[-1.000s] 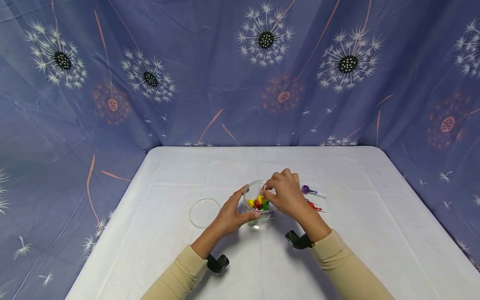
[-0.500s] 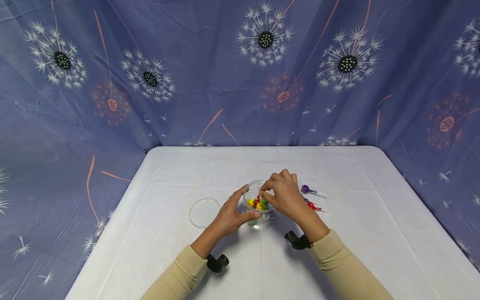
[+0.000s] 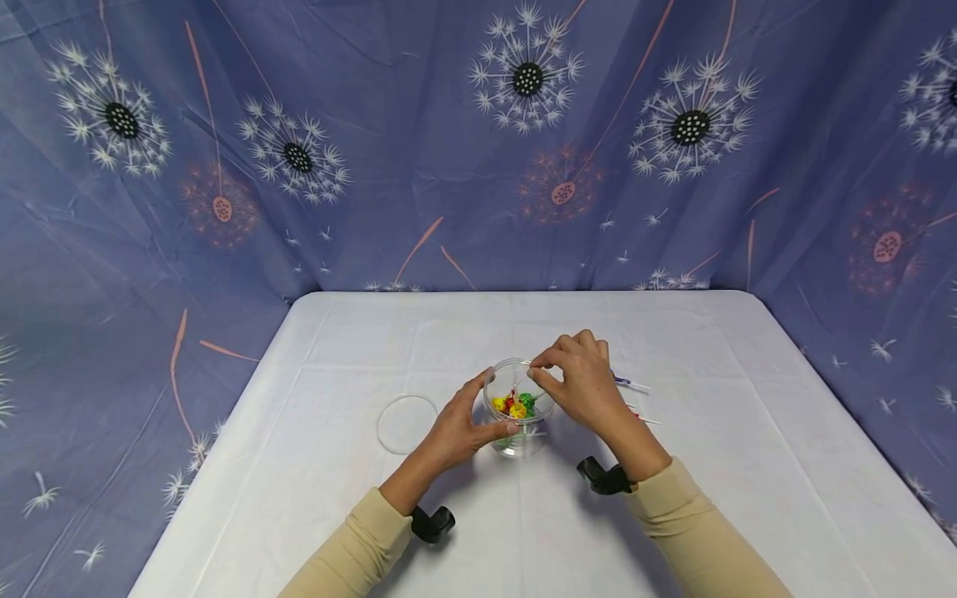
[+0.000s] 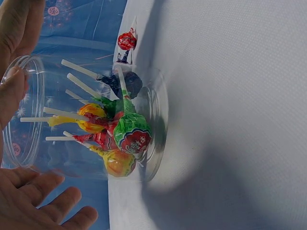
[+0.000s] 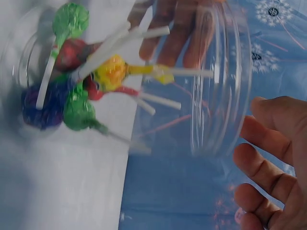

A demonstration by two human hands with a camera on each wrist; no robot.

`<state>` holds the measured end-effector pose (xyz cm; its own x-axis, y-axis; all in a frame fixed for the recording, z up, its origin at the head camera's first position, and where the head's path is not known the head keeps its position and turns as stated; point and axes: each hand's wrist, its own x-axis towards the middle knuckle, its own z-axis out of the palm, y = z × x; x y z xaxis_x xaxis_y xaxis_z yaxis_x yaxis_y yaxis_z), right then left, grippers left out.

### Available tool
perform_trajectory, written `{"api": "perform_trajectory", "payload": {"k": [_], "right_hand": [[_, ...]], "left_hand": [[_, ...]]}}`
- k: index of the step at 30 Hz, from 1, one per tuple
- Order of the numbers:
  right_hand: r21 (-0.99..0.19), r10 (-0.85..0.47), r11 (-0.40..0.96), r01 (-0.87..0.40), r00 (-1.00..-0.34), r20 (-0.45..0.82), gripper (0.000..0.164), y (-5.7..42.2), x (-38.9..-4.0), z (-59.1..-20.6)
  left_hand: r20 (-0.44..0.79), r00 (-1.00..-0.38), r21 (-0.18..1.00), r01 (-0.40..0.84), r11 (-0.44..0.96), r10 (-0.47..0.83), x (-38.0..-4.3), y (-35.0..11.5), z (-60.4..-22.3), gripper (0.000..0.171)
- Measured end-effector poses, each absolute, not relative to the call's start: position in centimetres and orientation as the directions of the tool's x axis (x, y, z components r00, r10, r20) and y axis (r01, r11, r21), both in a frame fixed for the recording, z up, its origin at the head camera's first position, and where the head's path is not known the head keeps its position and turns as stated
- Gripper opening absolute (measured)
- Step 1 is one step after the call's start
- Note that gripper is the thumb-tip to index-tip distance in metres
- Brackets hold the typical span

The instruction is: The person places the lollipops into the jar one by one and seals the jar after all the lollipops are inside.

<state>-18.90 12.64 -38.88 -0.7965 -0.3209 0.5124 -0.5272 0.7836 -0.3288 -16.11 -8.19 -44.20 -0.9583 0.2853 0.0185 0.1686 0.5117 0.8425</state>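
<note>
Now, far left, the lid (image 3: 407,423) lies flat on the table (image 3: 344,349); next, the left hand (image 3: 459,425) is clamped on the jar (image 3: 527,432), thumb near the rim. Upright it stands, lollipops (image 3: 516,406) inside, red, yellow, green, purple. At its right rim, the right hand (image 3: 581,379), thumb and fingertips slightly apart; past it, sticks (image 3: 635,385) poke out on the table.

Desk (image 3: 748,490), white-covered; far corners rounded, faint fold lines. Blue-violet fabric backdrop (image 3: 419,108), behind and to both sides, creased; printed with white dandelion heads (image 3: 527,80), dark-centred, fainter coral dandelion heads (image 3: 563,193), and slender coral stems (image 3: 428,236).
</note>
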Motion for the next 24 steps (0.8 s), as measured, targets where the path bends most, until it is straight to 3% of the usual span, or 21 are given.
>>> {"api": "perform_trajectory", "payload": {"k": [10,24], "right_hand": [[-0.390,-0.221,0.773,-0.501,-0.788,0.575,0.010,15.5,-19.0,-39.1],[-0.449,-0.101,0.821,-0.354,-0.862,0.497,0.010,20.3,-18.2,-41.5]], "left_hand": [[0.019,-0.959,0.841,0.168,0.514,0.283,-16.1,-8.2,-44.2,0.091],[0.009,-0.960,0.840,0.159,0.519,0.281,-16.1,-8.2,-44.2,0.091]]}}
